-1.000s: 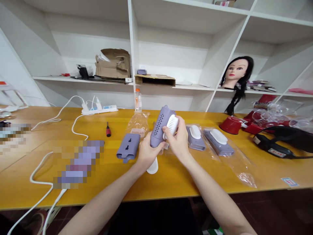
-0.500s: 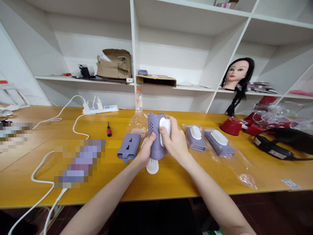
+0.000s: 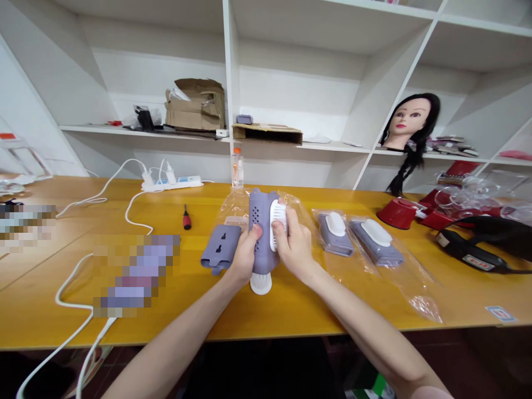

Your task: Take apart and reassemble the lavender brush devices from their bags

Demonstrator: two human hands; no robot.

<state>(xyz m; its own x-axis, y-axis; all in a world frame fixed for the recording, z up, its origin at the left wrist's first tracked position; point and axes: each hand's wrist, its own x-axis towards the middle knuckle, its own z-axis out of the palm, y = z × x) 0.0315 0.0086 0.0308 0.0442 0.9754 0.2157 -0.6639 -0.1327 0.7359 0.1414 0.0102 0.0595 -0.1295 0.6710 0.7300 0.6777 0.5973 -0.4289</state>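
Observation:
A purple-grey plastic holder (image 3: 262,213) with rows of small round holes is lifted above the table between both hands. My left hand (image 3: 244,252) is closed on its left side, with the thumb on the front near the holes. My right hand (image 3: 297,241) grips the right side, its thumb pressing on a white slotted oval plate (image 3: 278,210) set against the holder. Below them, another white slotted piece (image 3: 261,285) lies on the table, partly hidden. Left of my hands rests a second purple-grey holder (image 3: 221,246) with two dark keyhole-shaped slots.
Two bagged purple-grey holders with white ovals (image 3: 336,235) (image 3: 377,241) lie at right. A screwdriver (image 3: 187,218), a pixelated device with white cables, and a power strip (image 3: 183,183) are at left. Red parts (image 3: 397,213) and a black strapped item (image 3: 469,252) occupy the far right.
The holder has turned slightly and shifted a little left, covering more of the white piece below. Both hands keep their grip. The whole view has shifted slightly.

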